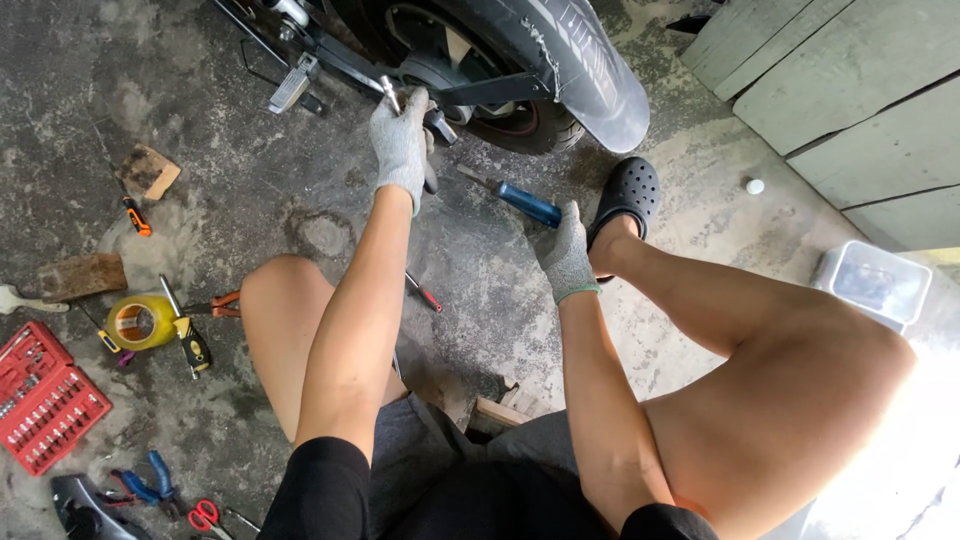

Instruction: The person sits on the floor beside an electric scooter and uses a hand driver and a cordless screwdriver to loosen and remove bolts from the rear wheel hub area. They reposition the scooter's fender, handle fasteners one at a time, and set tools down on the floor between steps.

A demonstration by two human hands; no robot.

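The person is sitting on the floor (250, 170), knees spreading to both sides. The wheel (520, 125) is standing at 12 o'clock, under the fender (590, 80). The left hand (402, 140) is reaching to 12 o'clock and touching a metal tool (390, 92) just beside the wheel. The right hand (565, 250) is lying at 1 o'clock, holding a screwdriver (520, 200) that is pointing to 11 o'clock. The shoe (625, 195) is resting just right of it. At 9 o'clock the tape roll (140, 322) is lying, and the bit case (45, 400) at 8 o'clock. The pliers (150, 485) are lying at 7 o'clock. The container (872, 283) is standing at 3 o'clock.
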